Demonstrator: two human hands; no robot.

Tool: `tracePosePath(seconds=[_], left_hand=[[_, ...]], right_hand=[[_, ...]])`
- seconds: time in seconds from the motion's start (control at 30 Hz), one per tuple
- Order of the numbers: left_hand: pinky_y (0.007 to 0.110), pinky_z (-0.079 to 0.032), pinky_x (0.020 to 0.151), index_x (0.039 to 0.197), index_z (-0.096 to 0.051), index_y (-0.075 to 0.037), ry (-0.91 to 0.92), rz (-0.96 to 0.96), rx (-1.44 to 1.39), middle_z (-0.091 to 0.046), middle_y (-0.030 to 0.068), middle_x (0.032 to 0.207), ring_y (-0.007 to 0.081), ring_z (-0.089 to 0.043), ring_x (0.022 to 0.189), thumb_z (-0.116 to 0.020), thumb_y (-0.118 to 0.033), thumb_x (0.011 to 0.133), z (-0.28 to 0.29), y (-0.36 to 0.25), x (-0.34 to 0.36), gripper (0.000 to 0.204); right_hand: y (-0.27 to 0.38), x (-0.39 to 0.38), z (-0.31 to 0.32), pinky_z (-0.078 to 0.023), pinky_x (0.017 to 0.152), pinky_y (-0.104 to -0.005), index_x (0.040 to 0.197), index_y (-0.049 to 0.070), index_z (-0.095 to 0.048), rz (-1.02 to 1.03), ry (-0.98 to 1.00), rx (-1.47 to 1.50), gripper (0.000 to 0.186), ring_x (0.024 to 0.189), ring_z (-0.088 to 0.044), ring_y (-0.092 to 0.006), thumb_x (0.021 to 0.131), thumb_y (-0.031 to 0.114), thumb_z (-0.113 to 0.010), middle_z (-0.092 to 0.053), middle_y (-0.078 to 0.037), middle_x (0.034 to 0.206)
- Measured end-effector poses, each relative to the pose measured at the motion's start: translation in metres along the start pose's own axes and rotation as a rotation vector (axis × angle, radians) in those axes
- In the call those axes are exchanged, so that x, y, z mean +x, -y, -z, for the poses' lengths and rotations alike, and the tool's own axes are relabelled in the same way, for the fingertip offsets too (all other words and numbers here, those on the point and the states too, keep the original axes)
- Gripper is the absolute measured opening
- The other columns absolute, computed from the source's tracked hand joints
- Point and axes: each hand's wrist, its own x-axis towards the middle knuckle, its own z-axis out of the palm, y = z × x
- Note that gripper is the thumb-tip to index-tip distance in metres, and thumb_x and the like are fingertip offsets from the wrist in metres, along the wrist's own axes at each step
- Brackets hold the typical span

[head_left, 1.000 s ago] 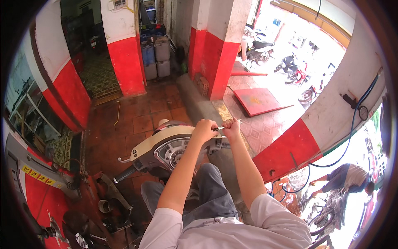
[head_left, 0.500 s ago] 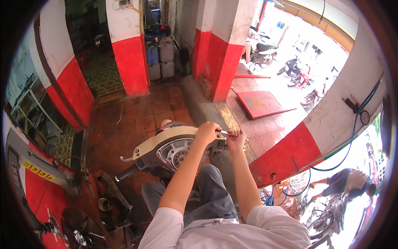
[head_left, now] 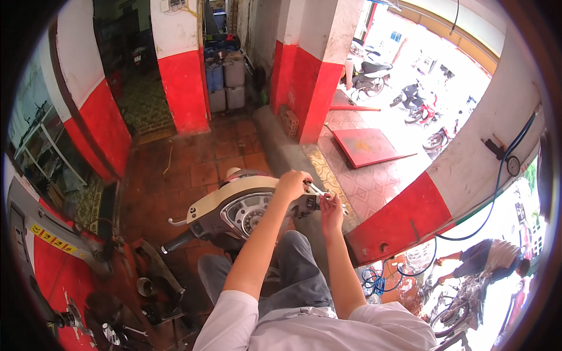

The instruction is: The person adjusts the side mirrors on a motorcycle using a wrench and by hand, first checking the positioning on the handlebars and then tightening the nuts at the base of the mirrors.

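Slim metal bar (head_left: 317, 189) is positioned above the right end of the cream scooter handlebar (head_left: 247, 189). Left hand (head_left: 292, 185): fingers curled around the far end. Right hand (head_left: 332, 209): fingers pinching the near end.

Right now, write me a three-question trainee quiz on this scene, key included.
1. Short answer: What reaches from the left hand to the right hand?
2. Multiple choice: The scooter's handlebar cover is mainly which colour? A) green B) cream C) blue
3. True or false: Neither hand touches the scooter's left handlebar end.

Key:
1. A slim, pale, rod-shaped object; its exact kind cannot be told.
2. B
3. True
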Motion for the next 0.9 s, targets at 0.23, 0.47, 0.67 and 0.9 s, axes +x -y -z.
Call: tracePosePath(seconds=[0.23,0.47,0.67,0.9], left_hand=[[0.036,-0.057,0.084,0.110,-0.074,-0.008,0.008,0.038,-0.107,-0.075,0.0115,0.101,0.0248,-0.073,0.089,-0.077,-0.005,0.074,0.007,-0.005,0.001,0.037],[0.035,-0.057,0.081,0.109,-0.074,-0.008,0.006,0.061,-0.153,-0.076,0.0100,0.098,0.0230,-0.073,0.086,-0.081,-0.006,0.071,0.012,-0.006,-0.001,0.038],[0.035,-0.057,0.080,0.104,-0.075,-0.009,-0.004,0.057,-0.128,-0.076,0.0097,0.096,0.0224,-0.074,0.086,-0.085,-0.010,0.068,0.010,-0.010,0.000,0.038],[0.037,-0.057,0.078,0.100,-0.075,-0.007,-0.052,0.067,-0.083,-0.075,0.0126,0.093,0.0263,-0.073,0.086,-0.083,-0.011,0.070,0.009,0.002,-0.002,0.032]], right_hand=[[0.021,0.022,0.018,-0.053,0.098,-0.0345,0.091,0.003,-0.058,-0.109,0.044,0.257,0.020,0.106,-0.064,-0.0277,0.101,0.019,-0.051,-0.065,-0.014,0.105],[0.051,0.014,-0.013,-0.052,0.100,-0.0361,0.101,0.001,-0.060,-0.080,0.109,0.048,0.019,0.111,-0.064,-0.0306,0.104,0.017,-0.050,-0.064,-0.020,0.119],[0.057,0.013,-0.014,-0.056,0.084,-0.0322,0.111,0.001,-0.058,0.039,0.244,-0.092,0.025,0.095,-0.069,-0.0248,0.106,0.023,-0.048,-0.069,-0.016,0.109],[0.049,0.027,-0.045,-0.050,0.065,-0.0245,0.120,0.000,-0.057,0.053,-0.071,-0.258,0.031,0.067,-0.060,-0.0125,0.106,0.023,-0.042,-0.070,-0.014,0.098]])
